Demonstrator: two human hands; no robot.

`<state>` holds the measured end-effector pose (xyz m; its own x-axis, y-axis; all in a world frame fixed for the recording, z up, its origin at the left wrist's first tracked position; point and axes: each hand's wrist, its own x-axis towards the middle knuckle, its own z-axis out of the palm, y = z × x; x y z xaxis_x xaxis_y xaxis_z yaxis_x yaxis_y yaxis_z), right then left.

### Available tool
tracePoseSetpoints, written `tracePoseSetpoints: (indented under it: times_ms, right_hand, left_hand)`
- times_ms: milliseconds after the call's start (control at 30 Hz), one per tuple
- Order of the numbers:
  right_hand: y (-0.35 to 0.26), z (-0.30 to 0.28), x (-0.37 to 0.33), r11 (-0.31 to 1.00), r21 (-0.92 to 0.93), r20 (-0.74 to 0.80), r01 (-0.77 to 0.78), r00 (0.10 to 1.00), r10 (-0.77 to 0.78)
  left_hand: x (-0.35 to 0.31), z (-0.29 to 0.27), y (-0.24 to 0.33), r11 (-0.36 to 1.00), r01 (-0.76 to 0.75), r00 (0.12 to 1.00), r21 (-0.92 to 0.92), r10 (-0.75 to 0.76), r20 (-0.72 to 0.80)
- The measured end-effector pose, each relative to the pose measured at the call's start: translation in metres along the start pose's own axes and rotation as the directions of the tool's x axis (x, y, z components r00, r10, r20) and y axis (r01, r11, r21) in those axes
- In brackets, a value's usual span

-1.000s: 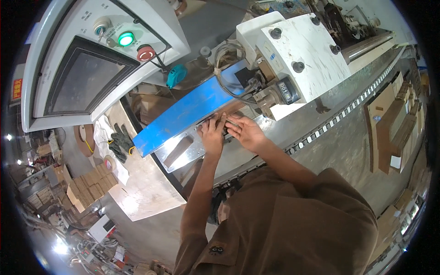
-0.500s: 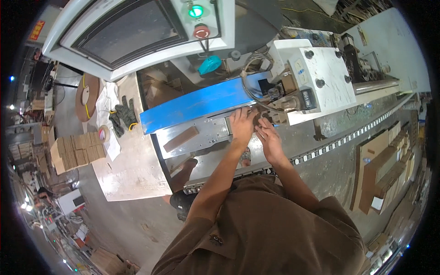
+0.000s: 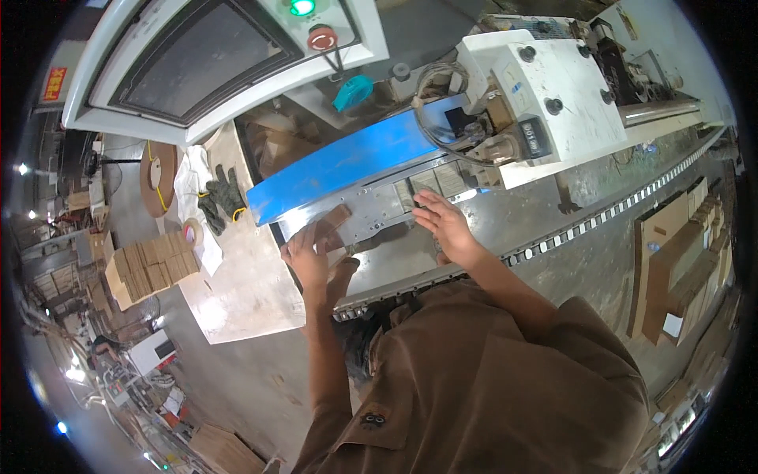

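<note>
My left hand (image 3: 306, 257) is at the left end of the metal bed, fingers curled on the near end of a flat brown strip (image 3: 338, 218), partly hiding it. The strip lies aslant on the metal plate (image 3: 371, 212). My right hand (image 3: 448, 227) is empty, fingers apart, in front of a row of pale greyish blocks (image 3: 450, 180) set in the bed below the blue cover (image 3: 339, 170). Whether its fingertips touch the bed's edge, I cannot tell. To the right of the row stands the white machine head (image 3: 545, 99) with a cable and a small counter.
A control panel (image 3: 213, 67) with a green light and red stop button rises behind. On the left table (image 3: 237, 304) lie dark gloves (image 3: 223, 197), a tape roll (image 3: 193, 231) and stacked cardboard pieces (image 3: 154, 267). A toothed rail (image 3: 584, 229) runs along the front. Cardboard sheets (image 3: 671, 268) stand at right.
My left hand has moved from the blocks leftward to the brown strip. My right hand has drawn back slightly with its fingers spread, and the row of blocks now shows. The view has shifted a little.
</note>
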<state>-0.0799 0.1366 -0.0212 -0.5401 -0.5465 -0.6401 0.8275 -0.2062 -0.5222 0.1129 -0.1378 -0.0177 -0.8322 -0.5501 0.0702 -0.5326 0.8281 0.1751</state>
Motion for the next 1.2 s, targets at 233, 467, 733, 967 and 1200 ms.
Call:
tracePoseSetpoints:
  times_ms: [233, 467, 733, 967, 1200]
  right_hand:
    - [-0.007, -0.015, 0.002, 0.998, 0.057, -0.052, -0.026, 0.998, 0.029]
    - [0.000, -0.018, 0.021, 0.985, 0.128, 0.003, -0.114, 0.993, 0.114]
    - [0.028, -0.007, 0.048, 0.889, 0.419, 0.157, -0.187, 0.979, 0.132]
    - [0.016, 0.002, 0.036, 0.838, 0.513, 0.118, -0.184, 0.983, 0.144]
    - [-0.003, -0.022, 0.030, 0.846, 0.528, 0.079, -0.074, 0.996, 0.038]
  left_hand:
    - [0.026, 0.021, 0.078, 0.976, -0.145, 0.986, -0.165, 0.129, -0.105]
    - [0.045, 0.100, 0.145, 0.974, -0.223, 0.947, -0.046, 0.205, -0.246]
    - [0.046, 0.087, 0.131, 0.943, -0.329, 0.918, -0.044, 0.309, -0.251]
    - [0.047, 0.090, 0.128, 0.943, -0.326, 0.943, -0.068, 0.321, -0.084]
    - [0.055, 0.090, 0.169, 0.914, -0.397, 0.918, -0.080, 0.398, -0.011]
